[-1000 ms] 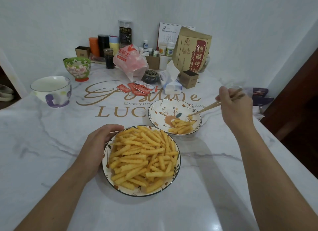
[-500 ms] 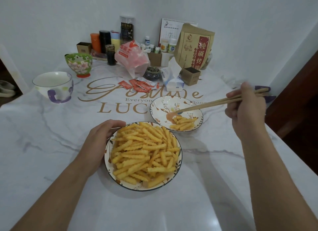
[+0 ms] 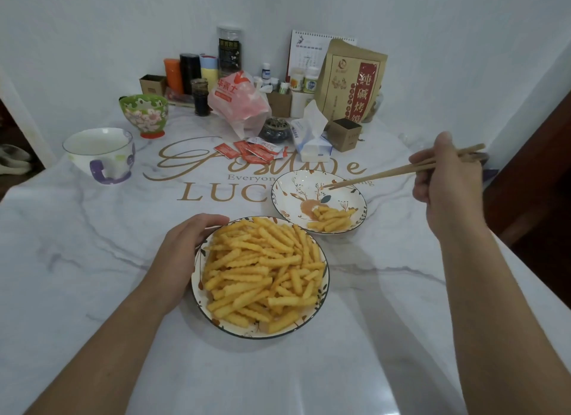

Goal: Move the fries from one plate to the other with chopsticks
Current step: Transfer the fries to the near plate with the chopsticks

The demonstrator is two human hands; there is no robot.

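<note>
A big plate point(image 3: 197, 286) in front of me is heaped with crinkle-cut fries point(image 3: 262, 272). My left hand point(image 3: 185, 247) holds its left rim, fingers curled along the edge. Behind it to the right stands a smaller patterned plate point(image 3: 290, 195) with a small pile of fries point(image 3: 330, 220) at its near side. My right hand point(image 3: 448, 182) grips a pair of wooden chopsticks point(image 3: 380, 175). Their tips hover over the small plate's far half and carry no fry.
On the marble table point(image 3: 92, 260) sit a white mug point(image 3: 99, 155) and a green floral bowl point(image 3: 143, 114) at far left. Red sauce packets point(image 3: 253, 150), a tissue pack point(image 3: 312, 136), a pink bag point(image 3: 238, 102), jars and a brown paper bag point(image 3: 352, 80) crowd the back. A dark wooden edge borders the right.
My right hand has drawn back to the right and up from the small plate. The chopstick tips have lifted off the small pile of fries and now hover over the plate's far half.
</note>
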